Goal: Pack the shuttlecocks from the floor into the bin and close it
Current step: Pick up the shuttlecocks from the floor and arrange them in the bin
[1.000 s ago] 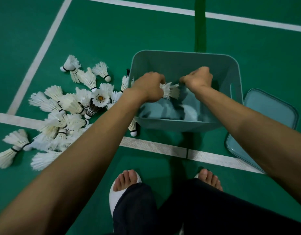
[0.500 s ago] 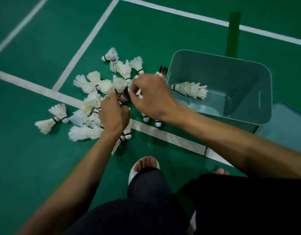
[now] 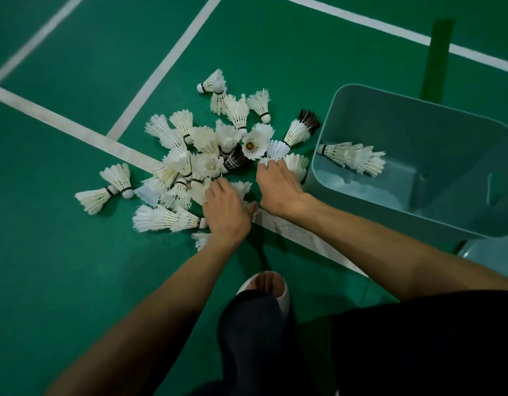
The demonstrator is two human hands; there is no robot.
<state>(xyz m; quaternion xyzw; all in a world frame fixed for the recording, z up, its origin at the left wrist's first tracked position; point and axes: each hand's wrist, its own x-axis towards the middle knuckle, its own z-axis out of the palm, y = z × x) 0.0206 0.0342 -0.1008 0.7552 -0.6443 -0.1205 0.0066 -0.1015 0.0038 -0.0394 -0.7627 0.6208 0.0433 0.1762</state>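
Several white feathered shuttlecocks [image 3: 207,155] lie in a loose pile on the green court floor, two of them with dark feathers. My left hand [image 3: 227,212] is palm down at the pile's near edge, fingers curled over a shuttlecock [image 3: 242,186]. Just to its right, my right hand [image 3: 278,187] pinches the feathers of another shuttlecock [image 3: 297,164] beside the bin. The open grey-blue bin [image 3: 361,91] stands on the right, with a nested stack of shuttlecocks [image 3: 353,157] lying inside it.
The bin's lid [image 3: 493,252] lies on the floor behind the bin's near right corner, mostly hidden. White court lines [image 3: 75,127] cross under the pile. My foot in a white slipper [image 3: 265,284] and my dark trouser legs fill the bottom of the view.
Both hands left the bin, where they put down a stack of shuttlecocks, and swung left to the pile. They now sit lower on its near edge. The view shifted left.
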